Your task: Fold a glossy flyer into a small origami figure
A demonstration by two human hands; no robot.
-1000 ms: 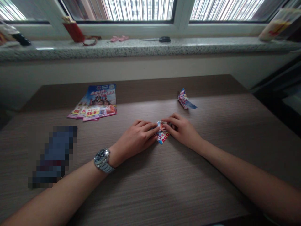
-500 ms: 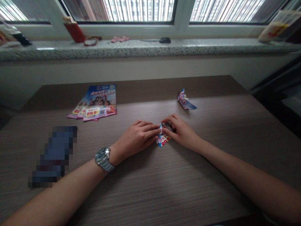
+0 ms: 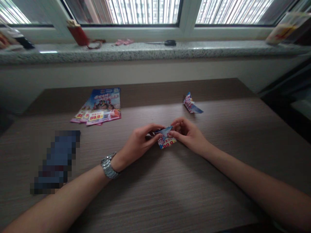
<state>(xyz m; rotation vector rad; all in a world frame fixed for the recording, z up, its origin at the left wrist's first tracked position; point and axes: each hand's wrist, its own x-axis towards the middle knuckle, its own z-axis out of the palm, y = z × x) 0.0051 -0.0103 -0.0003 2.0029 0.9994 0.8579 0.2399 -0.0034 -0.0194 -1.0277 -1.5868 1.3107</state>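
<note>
A small folded paper flyer (image 3: 166,139), printed in blue, red and yellow, is pinched between both my hands near the middle of the table. My left hand (image 3: 142,141), with a metal watch (image 3: 109,165) at its wrist, grips the paper's left edge, thumb in front. At the right side, my right hand (image 3: 188,133) holds it between thumb and fingers. The fingertips behind the paper are partly hidden. Beyond my right hand stands another folded paper piece (image 3: 190,105) with similar print, angled like a bird or plane.
Several flyers (image 3: 104,105) lie fanned at the back left. A blurred-out dark flat object (image 3: 57,158) rests on the left of the table (image 3: 155,200). On the stone windowsill (image 3: 136,54) are a red container (image 3: 79,34), pink items (image 3: 124,42) and scissors (image 3: 170,42).
The left hand has gone from lying flat over the paper to pinching its left edge. The paper has turned and tilted up, showing a blue upper part. The right hand has shifted slightly.
</note>
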